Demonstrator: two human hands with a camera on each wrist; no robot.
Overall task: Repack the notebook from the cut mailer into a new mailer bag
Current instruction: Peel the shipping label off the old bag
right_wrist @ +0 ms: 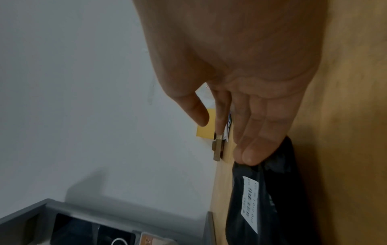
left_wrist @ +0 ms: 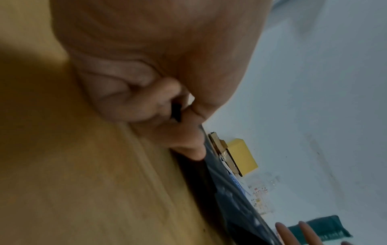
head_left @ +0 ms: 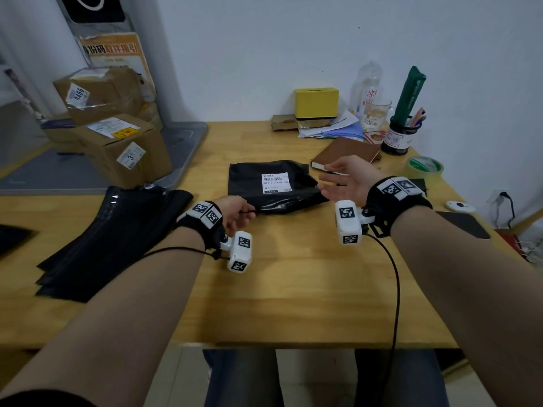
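Observation:
A black mailer (head_left: 249, 180) with a white shipping label (head_left: 276, 182) lies in the middle of the wooden table (head_left: 293, 289). My left hand (head_left: 238, 211) pinches its near left corner between thumb and curled fingers; the left wrist view shows this pinch (left_wrist: 180, 114) on the mailer's edge (left_wrist: 230, 190). My right hand (head_left: 342, 180) hovers open, palm inward, above the mailer's right edge, holding nothing. In the right wrist view the right hand (right_wrist: 225, 138) has straight fingers above the mailer (right_wrist: 276, 190). A brown notebook (head_left: 349, 151) lies just beyond that hand. A stack of black mailer bags (head_left: 111, 236) lies at the left.
At the back stand a yellow box (head_left: 316, 102), a clear bottle (head_left: 367, 86), a pen cup (head_left: 399, 138) and loose papers (head_left: 332, 129). A green tape roll (head_left: 424, 168) sits at the right. Cardboard parcels (head_left: 117, 142) are piled on a grey platform (head_left: 185, 142) at the left.

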